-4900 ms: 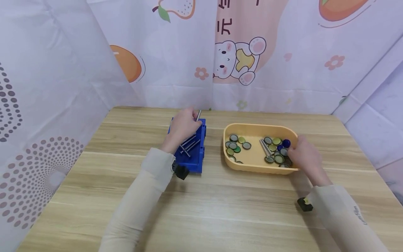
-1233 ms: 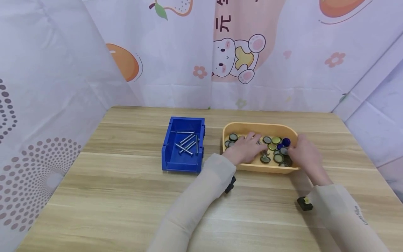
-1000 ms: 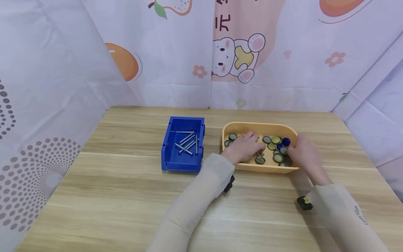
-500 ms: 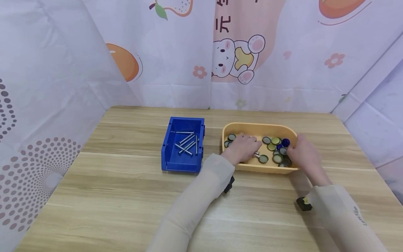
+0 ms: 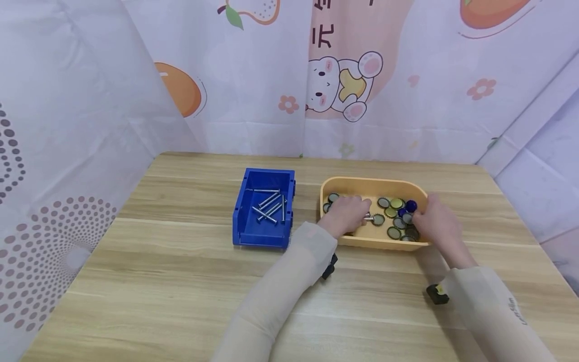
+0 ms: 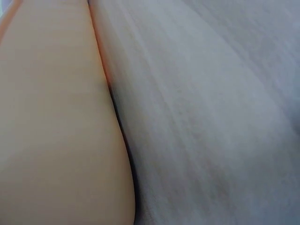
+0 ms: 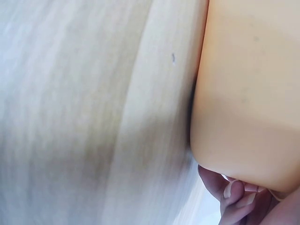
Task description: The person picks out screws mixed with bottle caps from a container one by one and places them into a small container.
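My left hand (image 5: 346, 215) reaches into the left half of a yellow-orange plastic tray (image 5: 375, 243), its fingers curled down around a silver screw (image 5: 369, 218). The end of that screw pokes out to the right, close to a bottle cap (image 5: 378, 219); the rest is hidden by the hand. My right hand (image 5: 438, 223) grips the tray's right end. In the right wrist view, curled fingers (image 7: 233, 190) show at the tray's outer wall (image 7: 248, 93). The left wrist view holds only the tray's side (image 6: 56, 117) and blurred wood, with no fingers visible.
Left of the tray stands a blue bin (image 5: 262, 240) with several silver screws (image 5: 270, 200) lying crosswise in it. More bottle caps (image 5: 398, 222), in grey, gold and dark blue, crowd the tray's right part. A printed curtain (image 5: 253, 100) hangs behind the wooden table (image 5: 384, 311).
My left hand has gone from above the blue bin into the tray. Over the last second its fingers curled in, and a screw and a cap shifted under them. The right hand stayed put.
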`<state>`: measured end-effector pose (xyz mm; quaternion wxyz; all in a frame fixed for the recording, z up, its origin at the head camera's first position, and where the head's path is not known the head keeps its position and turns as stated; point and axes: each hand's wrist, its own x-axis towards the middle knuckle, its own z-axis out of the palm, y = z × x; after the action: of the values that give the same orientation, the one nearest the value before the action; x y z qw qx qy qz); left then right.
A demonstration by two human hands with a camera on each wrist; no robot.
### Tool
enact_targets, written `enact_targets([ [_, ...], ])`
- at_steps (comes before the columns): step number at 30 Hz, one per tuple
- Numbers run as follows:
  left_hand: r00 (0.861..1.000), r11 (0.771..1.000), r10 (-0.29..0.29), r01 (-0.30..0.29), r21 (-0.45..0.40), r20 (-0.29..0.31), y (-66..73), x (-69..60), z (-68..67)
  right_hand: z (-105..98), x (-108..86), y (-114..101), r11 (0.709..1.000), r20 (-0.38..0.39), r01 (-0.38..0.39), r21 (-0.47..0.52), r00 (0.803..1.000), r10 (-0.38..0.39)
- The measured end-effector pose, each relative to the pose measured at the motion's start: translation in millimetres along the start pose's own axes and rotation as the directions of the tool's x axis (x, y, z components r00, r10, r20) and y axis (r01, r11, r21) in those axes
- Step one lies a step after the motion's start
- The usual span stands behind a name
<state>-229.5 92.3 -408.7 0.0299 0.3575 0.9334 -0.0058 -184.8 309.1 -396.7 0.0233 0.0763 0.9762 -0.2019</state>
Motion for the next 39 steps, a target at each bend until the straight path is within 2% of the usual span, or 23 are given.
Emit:
enact_targets([
  [3,0.998,0.998,-0.037,0.039,0.053,-0.043,2.8,2.5,0.6,-0.5,-0.2,2.4,1.000,0.000,0.002,0.001,1.000,-0.002],
  [8,0.988,0.987,-0.061,0.081,0.135,-0.144,4.8,0.9,0.6,-0.9,-0.7,3.3,1.000,0.001,0.001,0.008,1.000,-0.001],
  [13,0.967,0.986,-0.110,0.135,0.096,-0.231,4.6,-2.6,0.6,-0.4,0.1,3.3,1.000,0.010,0.000,-0.001,1.000,0.000],
  [15,0.955,0.986,-0.129,0.153,0.071,-0.269,4.0,-2.8,1.5,0.1,0.6,3.4,1.000,0.011,-0.002,-0.005,1.000,0.002],
  [20,0.927,0.984,-0.132,0.164,0.063,-0.350,3.0,-2.2,3.4,1.0,1.0,3.9,1.000,0.007,0.000,-0.010,1.000,0.000],
  [23,0.927,0.986,-0.128,0.159,0.060,-0.354,3.1,-2.4,3.3,1.0,0.8,4.4,1.000,0.014,-0.002,-0.006,1.000,0.002],
  [25,0.931,0.987,-0.129,0.154,0.046,-0.342,3.2,-2.7,2.0,0.9,0.7,4.6,1.000,0.019,-0.004,-0.003,1.000,0.004],
  [28,0.935,0.985,-0.155,0.172,0.026,-0.319,3.3,-3.3,-0.9,0.8,0.7,4.5,1.000,0.020,-0.007,0.002,1.000,0.007],
  [33,0.924,0.972,-0.230,0.233,-0.028,-0.305,2.7,-3.6,-4.0,0.7,-0.1,2.7,1.000,0.018,-0.005,0.010,1.000,0.005],
  [39,0.921,0.966,-0.260,0.245,-0.085,-0.290,2.0,-3.2,-2.6,1.2,-1.5,0.6,1.000,0.017,-0.003,0.012,1.000,0.003],
])
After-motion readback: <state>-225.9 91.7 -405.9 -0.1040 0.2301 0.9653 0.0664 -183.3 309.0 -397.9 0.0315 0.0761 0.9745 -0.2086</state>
